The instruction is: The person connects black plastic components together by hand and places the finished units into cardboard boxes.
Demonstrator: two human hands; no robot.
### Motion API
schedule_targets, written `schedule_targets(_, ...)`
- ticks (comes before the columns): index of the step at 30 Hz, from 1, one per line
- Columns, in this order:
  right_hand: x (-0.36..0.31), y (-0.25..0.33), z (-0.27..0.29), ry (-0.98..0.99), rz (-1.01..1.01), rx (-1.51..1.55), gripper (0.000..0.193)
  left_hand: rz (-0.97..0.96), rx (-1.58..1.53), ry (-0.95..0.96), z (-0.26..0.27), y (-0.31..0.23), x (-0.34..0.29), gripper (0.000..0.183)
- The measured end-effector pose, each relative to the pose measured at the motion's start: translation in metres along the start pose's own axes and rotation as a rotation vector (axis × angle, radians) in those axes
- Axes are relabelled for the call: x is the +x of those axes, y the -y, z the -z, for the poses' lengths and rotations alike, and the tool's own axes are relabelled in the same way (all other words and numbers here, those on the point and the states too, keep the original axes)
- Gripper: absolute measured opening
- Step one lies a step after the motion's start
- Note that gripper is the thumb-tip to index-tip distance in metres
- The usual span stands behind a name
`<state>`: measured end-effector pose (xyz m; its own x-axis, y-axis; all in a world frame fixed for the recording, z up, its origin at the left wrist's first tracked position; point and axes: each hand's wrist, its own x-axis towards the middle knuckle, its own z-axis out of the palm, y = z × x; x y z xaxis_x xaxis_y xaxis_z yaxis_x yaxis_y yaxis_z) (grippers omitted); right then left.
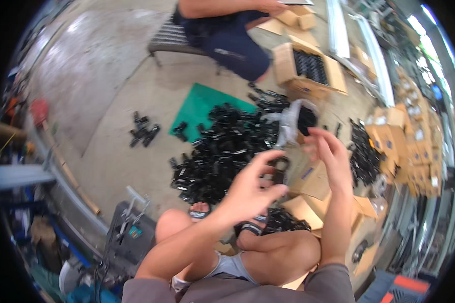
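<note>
My left hand (255, 187) is in front of me with thumb and fingers curled around a small black plastic part (280, 175). To the right, my right hand (330, 154) is raised, its fingers loosely bent and apart, with nothing visible in them. Just beyond its fingertips is a clear plastic bag (288, 123) with black contents. A large heap of shiny black plastic parts (220, 144) spreads past my left hand, partly over a green sheet (194, 101). Between my legs and a cardboard box lie more black parts (285, 220).
Another person (227, 40) sits on a bench (169, 38) opposite. An open carton (311, 68) holds rows of black pieces. Several cardboard boxes (419, 146) are stacked at right beside another black pile (364, 156). A small black cluster (144, 130) lies left; a black case (129, 235) stands near my knee.
</note>
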<state>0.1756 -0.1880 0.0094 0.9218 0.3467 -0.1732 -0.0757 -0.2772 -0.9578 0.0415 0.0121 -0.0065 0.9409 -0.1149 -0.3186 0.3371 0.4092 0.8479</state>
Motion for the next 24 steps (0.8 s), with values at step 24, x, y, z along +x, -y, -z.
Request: schedule_targets(24,0.216,-0.35,0.105,-0.294,-0.417,-0.967,0.025,-0.151,1.036,-0.183,0.011,-0.005,0.051,0.059)
